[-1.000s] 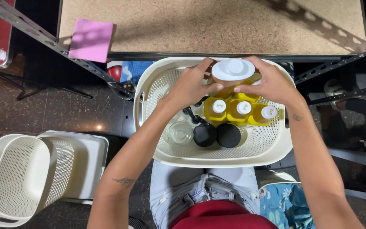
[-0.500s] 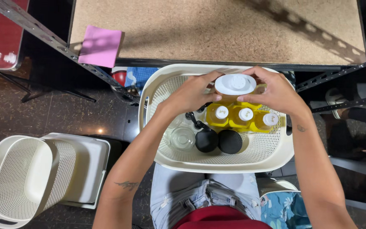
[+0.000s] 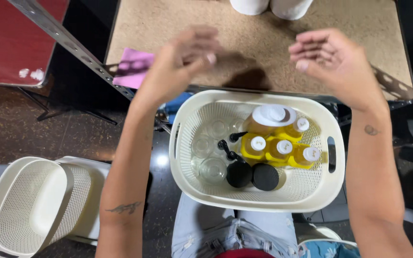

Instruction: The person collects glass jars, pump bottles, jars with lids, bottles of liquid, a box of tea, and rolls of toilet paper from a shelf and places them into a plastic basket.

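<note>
A: Looking into the cream basket on the lap, the big amber bottle with the wide white cap stands crowded against three small yellow bottles, with black-lidded jars and clear glasses nearer. I'd judge a knock on the basket could tip that tall one onto the glasses.

B: And the hands?

A: Both are empty, raised above the cork-topped shelf. The left hand is blurred, its fingers loosely curled; the right hand is half-open, fingers bent. The amber bottle sits below and between them, touching neither.
</note>
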